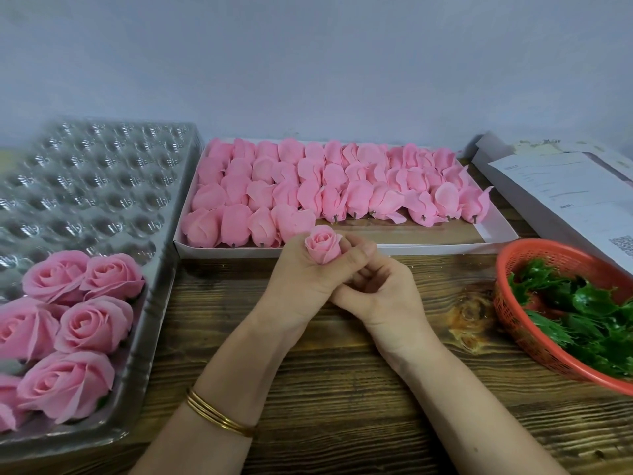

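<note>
Pink rose head held above the wooden table, just near of the white box.
It is gripped low at its base by the left hand and pinched from below by the right hand. It is judged light, soft and easily crushed, so the base, not the petals, is best held.

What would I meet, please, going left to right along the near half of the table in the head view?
Plastic tray holding opened pink roses → left hand gripping a rose bud → right hand → red basket of green leaves.
</note>
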`<act>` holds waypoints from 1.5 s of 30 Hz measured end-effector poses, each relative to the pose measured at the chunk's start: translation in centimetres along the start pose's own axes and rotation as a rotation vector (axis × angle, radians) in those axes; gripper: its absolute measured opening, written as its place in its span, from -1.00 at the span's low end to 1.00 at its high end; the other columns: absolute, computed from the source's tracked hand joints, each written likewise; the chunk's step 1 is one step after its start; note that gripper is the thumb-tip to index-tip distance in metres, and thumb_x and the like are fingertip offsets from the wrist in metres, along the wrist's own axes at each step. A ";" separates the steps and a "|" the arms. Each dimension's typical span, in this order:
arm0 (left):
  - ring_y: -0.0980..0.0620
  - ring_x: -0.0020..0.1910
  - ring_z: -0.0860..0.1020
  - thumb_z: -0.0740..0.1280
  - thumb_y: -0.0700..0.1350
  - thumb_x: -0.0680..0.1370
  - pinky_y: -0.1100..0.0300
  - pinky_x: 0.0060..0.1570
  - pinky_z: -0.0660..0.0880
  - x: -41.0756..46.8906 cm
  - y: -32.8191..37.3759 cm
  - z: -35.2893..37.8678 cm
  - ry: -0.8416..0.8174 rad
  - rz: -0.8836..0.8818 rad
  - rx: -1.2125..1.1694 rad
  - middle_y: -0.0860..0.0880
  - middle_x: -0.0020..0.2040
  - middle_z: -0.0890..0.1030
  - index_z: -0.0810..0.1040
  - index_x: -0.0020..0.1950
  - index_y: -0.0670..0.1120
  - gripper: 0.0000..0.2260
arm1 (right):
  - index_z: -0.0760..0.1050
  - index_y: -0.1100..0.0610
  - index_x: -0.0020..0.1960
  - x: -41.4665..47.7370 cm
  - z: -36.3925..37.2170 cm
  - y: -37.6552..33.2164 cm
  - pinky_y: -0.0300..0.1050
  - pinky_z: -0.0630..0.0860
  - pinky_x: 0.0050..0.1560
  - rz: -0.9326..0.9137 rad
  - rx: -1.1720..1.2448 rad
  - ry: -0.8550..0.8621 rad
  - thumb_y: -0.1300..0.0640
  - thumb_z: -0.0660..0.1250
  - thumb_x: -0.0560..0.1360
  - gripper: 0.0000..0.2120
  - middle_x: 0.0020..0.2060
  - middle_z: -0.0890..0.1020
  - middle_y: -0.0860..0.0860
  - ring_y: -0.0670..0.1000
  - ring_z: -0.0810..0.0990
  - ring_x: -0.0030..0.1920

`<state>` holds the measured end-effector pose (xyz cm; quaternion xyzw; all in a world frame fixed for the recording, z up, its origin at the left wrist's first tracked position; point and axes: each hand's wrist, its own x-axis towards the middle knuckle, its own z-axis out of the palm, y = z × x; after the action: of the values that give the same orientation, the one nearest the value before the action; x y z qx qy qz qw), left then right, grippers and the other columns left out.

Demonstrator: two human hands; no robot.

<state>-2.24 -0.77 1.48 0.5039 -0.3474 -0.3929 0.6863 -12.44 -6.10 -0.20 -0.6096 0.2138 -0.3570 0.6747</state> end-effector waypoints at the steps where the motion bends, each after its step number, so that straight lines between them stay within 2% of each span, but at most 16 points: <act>1: 0.13 -0.23 0.60 0.49 -0.16 0.33 0.19 -0.13 0.59 0.0 0.0 -0.1 -0.002 -0.007 -0.008 0.01 -0.23 0.65 0.57 -0.43 0.00 -0.83 | 0.67 0.03 0.00 0.0 0.0 0.0 -0.27 0.56 0.03 0.008 0.030 -0.007 0.51 0.43 0.33 -0.56 -0.11 0.73 0.02 -0.09 0.68 -0.04; 5: 0.06 -0.09 0.63 0.56 -0.09 0.18 0.09 0.00 0.58 0.0 0.1 -0.4 -0.024 -0.030 -0.028 -0.01 -0.14 0.67 0.56 -0.38 -0.05 -0.81 | 0.62 0.29 0.07 0.1 -0.1 0.0 0.03 0.52 0.25 0.122 0.154 -0.070 0.41 0.40 0.29 -0.65 -0.03 0.69 0.19 0.09 0.65 0.07; 7: 0.07 -0.03 0.63 0.55 -0.15 0.22 0.10 0.01 0.58 -0.1 0.2 -0.5 -0.083 -0.047 -0.029 -0.01 -0.13 0.67 0.58 -0.40 -0.03 -0.85 | 0.60 0.36 0.06 0.2 -0.3 -0.1 0.07 0.51 0.28 0.169 0.197 -0.113 0.42 0.38 0.30 -0.68 -0.01 0.67 0.24 0.14 0.63 0.08; 10: 0.10 -0.01 0.63 0.54 -0.10 0.25 0.15 -0.02 0.60 -0.2 0.6 -0.8 -0.183 -0.051 -0.041 0.03 -0.14 0.67 0.62 -0.40 -0.01 -0.88 | 0.63 0.34 0.00 0.3 -0.5 -0.3 -0.08 0.59 0.11 0.213 0.245 -0.171 0.44 0.34 0.33 -0.75 -0.09 0.67 0.20 0.08 0.65 -0.01; 13: 0.11 -0.05 0.64 0.51 0.01 0.26 0.20 -0.07 0.60 -0.4 0.7 -0.8 -0.201 -0.050 -0.063 0.02 -0.12 0.68 0.65 -0.37 0.02 -0.90 | 0.71 0.15 -0.14 0.4 -0.8 -0.2 -0.22 0.60 -0.04 0.238 0.287 -0.216 0.42 0.31 0.37 -0.73 -0.21 0.69 0.07 -0.06 0.66 -0.14; 16: 0.11 -0.12 0.65 0.51 0.03 0.27 0.21 -0.11 0.60 -0.2 0.3 -0.7 -0.124 -0.023 -0.039 -0.03 -0.15 0.69 0.65 -0.36 0.00 -0.87 | 0.70 0.16 -0.08 0.4 -0.7 -0.2 -0.18 0.60 -0.01 0.234 0.278 -0.202 0.38 0.35 0.37 -0.76 -0.17 0.67 0.12 -0.02 0.64 -0.13; 20: 0.01 -0.20 0.65 0.53 0.06 0.27 0.07 -0.08 0.62 0.1 -0.5 -0.8 -0.031 0.008 0.022 -0.14 -0.18 0.69 0.68 -0.32 -0.05 -0.81 | 0.64 0.15 0.12 0.3 -0.4 0.0 -0.04 0.55 0.22 0.156 0.232 -0.124 0.43 0.40 0.31 -0.58 -0.01 0.70 0.13 0.05 0.66 0.08; 24: 0.03 -0.20 0.65 0.53 0.05 0.27 0.10 -0.07 0.60 0.3 -0.6 -0.9 -0.042 0.024 0.038 -0.09 -0.21 0.69 0.68 -0.31 -0.02 -0.83 | 0.62 0.15 0.15 0.2 -0.2 -0.2 -0.15 0.56 0.14 0.112 0.189 -0.092 0.42 0.42 0.31 -0.57 -0.01 0.72 0.13 0.02 0.67 0.07; 26: 0.03 -0.17 0.65 0.53 0.03 0.27 0.12 -0.07 0.60 0.3 -0.7 -1.0 -0.065 0.012 0.009 -0.06 -0.21 0.69 0.67 -0.25 -0.13 -0.75 | 0.67 0.15 0.08 0.1 -0.2 -0.2 -0.13 0.57 0.14 0.114 0.170 -0.090 0.40 0.42 0.33 -0.64 -0.02 0.72 0.14 0.04 0.68 0.06; 28: 0.03 -0.16 0.64 0.53 0.00 0.27 0.15 -0.12 0.60 0.3 -0.6 -1.2 -0.087 -0.013 -0.039 -0.05 -0.19 0.67 0.60 -0.12 -0.33 -0.57 | 0.71 0.14 -0.02 0.2 -0.2 -0.3 -0.14 0.59 0.10 0.140 0.192 -0.111 0.38 0.42 0.34 -0.72 -0.08 0.72 0.12 0.01 0.68 -0.01; 32: 0.06 -0.15 0.63 0.54 -0.03 0.29 0.20 -0.19 0.59 0.0 0.0 -1.1 -0.113 -0.042 -0.097 -0.06 -0.15 0.66 0.63 -0.12 -0.26 -0.66 | 0.72 0.15 -0.09 0.4 -0.4 -0.4 -0.25 0.59 -0.08 0.221 0.276 -0.153 0.31 0.42 0.39 -0.84 -0.20 0.70 0.08 -0.07 0.67 -0.16; 35: 0.01 -0.20 0.63 0.55 -0.10 0.36 0.12 -0.18 0.60 0.0 0.0 -0.9 -0.064 -0.042 -0.074 -0.17 -0.20 0.64 0.54 -0.02 -0.47 -0.54 | 0.70 0.17 0.00 0.3 -0.4 -0.4 -0.17 0.60 0.04 0.185 0.257 -0.146 0.35 0.39 0.36 -0.74 -0.13 0.71 0.08 -0.02 0.68 -0.05; 37: -0.03 -0.17 0.63 0.56 -0.06 0.37 0.06 -0.05 0.62 -0.1 0.1 -0.8 -0.046 -0.036 -0.054 -0.29 -0.16 0.63 0.58 -0.01 -0.42 -0.55 | 0.65 0.22 0.08 0.2 -0.2 -0.4 -0.04 0.56 0.21 0.147 0.229 -0.137 0.41 0.39 0.34 -0.68 -0.04 0.71 0.13 0.05 0.67 0.06; 39: -0.03 -0.14 0.64 0.56 -0.06 0.35 0.10 0.01 0.61 -0.1 0.0 -0.8 -0.057 -0.028 -0.047 -0.25 -0.15 0.65 0.58 0.00 -0.43 -0.53 | 0.63 0.26 0.08 0.2 -0.1 -0.4 0.00 0.54 0.24 0.129 0.204 -0.127 0.42 0.39 0.33 -0.67 -0.02 0.71 0.15 0.07 0.66 0.09; 41: 0.01 -0.14 0.65 0.50 -0.11 0.37 0.16 -0.05 0.62 0.0 -0.1 -1.0 -0.093 -0.031 -0.058 -0.15 -0.17 0.67 0.57 0.00 -0.44 -0.58 | 0.64 0.25 0.05 0.2 -0.2 -0.6 -0.08 0.57 0.16 0.130 0.201 -0.137 0.42 0.38 0.33 -0.69 -0.05 0.71 0.14 0.05 0.67 0.04; 45: 0.09 -0.11 0.65 0.44 -0.14 0.42 0.25 -0.16 0.57 0.0 -0.3 -1.4 -0.187 -0.054 -0.096 -0.04 -0.13 0.69 0.57 0.03 -0.44 -0.63 | 0.72 0.13 -0.21 0.2 -0.2 -0.9 -0.26 0.58 -0.07 0.197 0.234 -0.175 0.37 0.34 0.34 -0.78 -0.28 0.70 0.01 -0.10 0.66 -0.20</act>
<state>-1.04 -0.25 0.84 0.4406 -0.3772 -0.4727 0.6634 -12.61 -6.37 0.68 -0.5320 0.1698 -0.2573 0.7887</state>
